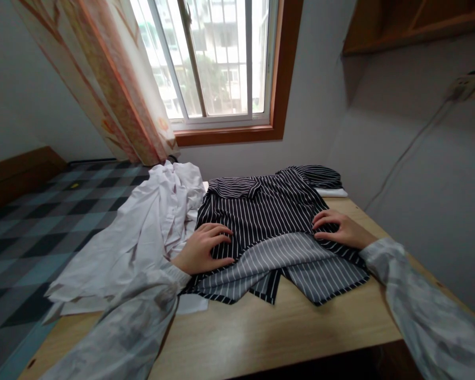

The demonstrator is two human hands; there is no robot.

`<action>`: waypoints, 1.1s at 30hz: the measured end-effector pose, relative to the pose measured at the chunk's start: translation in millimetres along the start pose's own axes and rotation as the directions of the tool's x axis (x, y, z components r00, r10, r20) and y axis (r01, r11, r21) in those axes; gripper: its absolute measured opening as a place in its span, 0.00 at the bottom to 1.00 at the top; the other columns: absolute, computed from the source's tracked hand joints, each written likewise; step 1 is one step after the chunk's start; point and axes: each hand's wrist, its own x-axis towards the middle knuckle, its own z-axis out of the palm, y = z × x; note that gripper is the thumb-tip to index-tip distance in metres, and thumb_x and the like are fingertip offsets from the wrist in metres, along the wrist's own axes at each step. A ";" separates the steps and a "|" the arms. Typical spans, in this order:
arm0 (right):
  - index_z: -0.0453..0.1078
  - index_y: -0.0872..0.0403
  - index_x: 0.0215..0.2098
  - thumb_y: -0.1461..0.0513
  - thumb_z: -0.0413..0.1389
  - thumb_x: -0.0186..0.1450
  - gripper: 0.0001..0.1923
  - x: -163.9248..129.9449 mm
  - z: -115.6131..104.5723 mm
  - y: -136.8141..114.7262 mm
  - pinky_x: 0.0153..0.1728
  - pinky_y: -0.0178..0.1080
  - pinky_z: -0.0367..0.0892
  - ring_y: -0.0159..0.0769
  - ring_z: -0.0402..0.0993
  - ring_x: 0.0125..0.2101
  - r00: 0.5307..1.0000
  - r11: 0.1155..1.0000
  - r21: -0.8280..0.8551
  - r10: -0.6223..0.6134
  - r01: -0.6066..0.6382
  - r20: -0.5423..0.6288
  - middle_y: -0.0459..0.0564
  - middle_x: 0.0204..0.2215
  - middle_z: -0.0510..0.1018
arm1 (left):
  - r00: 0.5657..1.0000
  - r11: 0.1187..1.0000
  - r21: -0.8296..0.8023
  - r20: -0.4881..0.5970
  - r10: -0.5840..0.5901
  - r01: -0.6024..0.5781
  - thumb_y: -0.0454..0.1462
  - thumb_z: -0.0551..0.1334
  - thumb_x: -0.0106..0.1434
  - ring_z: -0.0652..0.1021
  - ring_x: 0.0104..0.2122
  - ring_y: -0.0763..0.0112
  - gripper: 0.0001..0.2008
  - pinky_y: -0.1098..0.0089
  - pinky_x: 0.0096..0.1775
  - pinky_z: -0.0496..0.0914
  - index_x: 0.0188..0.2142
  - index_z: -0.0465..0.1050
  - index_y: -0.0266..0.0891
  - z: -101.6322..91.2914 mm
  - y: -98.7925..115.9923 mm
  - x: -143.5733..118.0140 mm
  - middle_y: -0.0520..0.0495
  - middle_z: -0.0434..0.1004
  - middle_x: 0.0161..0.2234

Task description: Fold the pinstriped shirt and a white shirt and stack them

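A black shirt with white stripes (269,211) lies spread on the wooden table (261,338), its hem toward me. Part of the hem is turned so that the paler grey inner side shows. My left hand (206,245) rests on the shirt's left side, fingers apart. On the right side of the shirt lies my right hand (338,228), its fingers also spread and slightly bent on the cloth. Left of the striped shirt is a crumpled white garment (142,227), close to my left forearm.
A bed with a checked cover (19,248) adjoins the table on the left. Behind are a window (217,58) and a patterned curtain (122,79). A wooden shelf (419,26) hangs at the upper right, with a cable (407,145) running down the wall.
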 end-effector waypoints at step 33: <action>0.76 0.59 0.58 0.45 0.62 0.69 0.30 152.1 -27.7 128.3 0.66 0.54 0.69 0.59 0.78 0.61 0.826 0.801 -0.335 0.315 -0.496 -0.468 0.69 0.59 0.81 | 0.571 0.545 0.197 -0.116 -0.812 0.815 0.57 0.64 0.74 0.81 0.56 0.49 0.31 0.63 0.50 0.69 0.57 0.73 0.29 -36.4 -140.3 144.7 0.24 0.82 0.57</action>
